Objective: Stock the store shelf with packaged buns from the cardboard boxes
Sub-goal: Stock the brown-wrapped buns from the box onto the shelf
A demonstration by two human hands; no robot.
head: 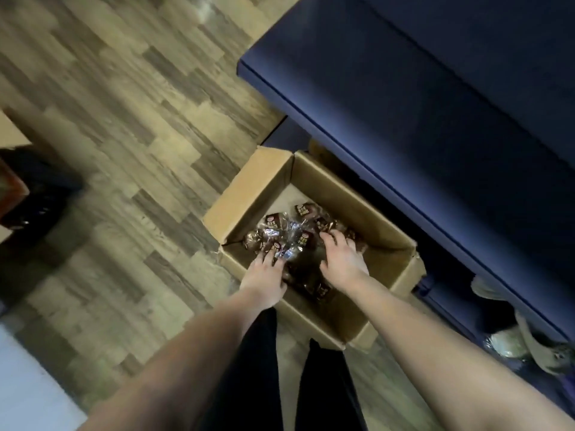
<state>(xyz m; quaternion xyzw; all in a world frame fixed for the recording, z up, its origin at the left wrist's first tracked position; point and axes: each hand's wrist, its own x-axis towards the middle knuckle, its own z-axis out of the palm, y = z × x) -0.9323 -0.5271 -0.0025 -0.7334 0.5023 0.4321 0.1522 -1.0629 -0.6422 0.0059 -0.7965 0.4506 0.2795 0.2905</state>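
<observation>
Wood-look floor carries a box where both hands' fingers spread unclenched over slippery buns, which could slide free.

We list: tan cardboard box; dark brown glossy bun packets; navy shelf; grey-beige wood-plank patterned floor.

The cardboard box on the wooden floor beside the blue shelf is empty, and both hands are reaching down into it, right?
Not quite. The head view shows the cardboard box holds packaged buns in dark wrappers. The rest stands: the left hand and right hand are both down in it, beside the blue shelf.
</observation>
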